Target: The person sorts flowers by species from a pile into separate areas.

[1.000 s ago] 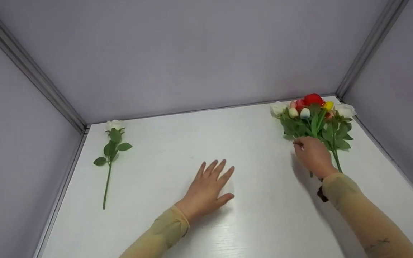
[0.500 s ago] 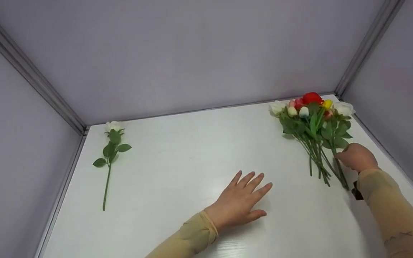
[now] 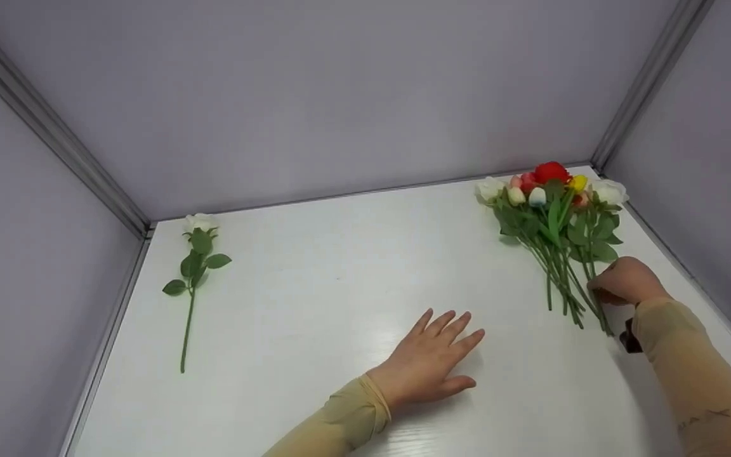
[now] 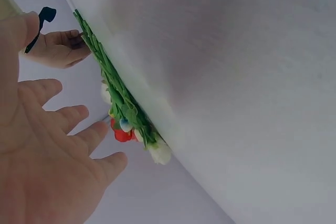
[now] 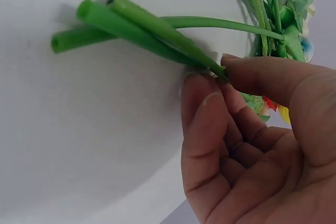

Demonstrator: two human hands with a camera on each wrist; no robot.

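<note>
In the head view a bunch of mixed flowers (image 3: 556, 216) lies at the table's back right, with red, white, yellow and pink heads. My right hand (image 3: 632, 282) is at the bunch's right side, pinching green stems (image 5: 157, 35) between thumb and fingers near their lower ends. A white rose (image 3: 606, 192) tops the bunch on that side. My left hand (image 3: 426, 362) is spread low over the white table, palm down, to the left of the stem ends. In the left wrist view its fingers (image 4: 79, 119) are apart and hold nothing.
A single white rose (image 3: 197, 257) with a leafy green stem lies at the table's left. Grey panels (image 3: 353, 95) stand behind the white table (image 3: 289, 285) and along both sides. A dark strap piece (image 3: 631, 336) shows at my right wrist.
My right hand has moved right, from over the middle of the bunch to the stems at its right side, and now pinches them. My left hand has slid right and slightly nearer.
</note>
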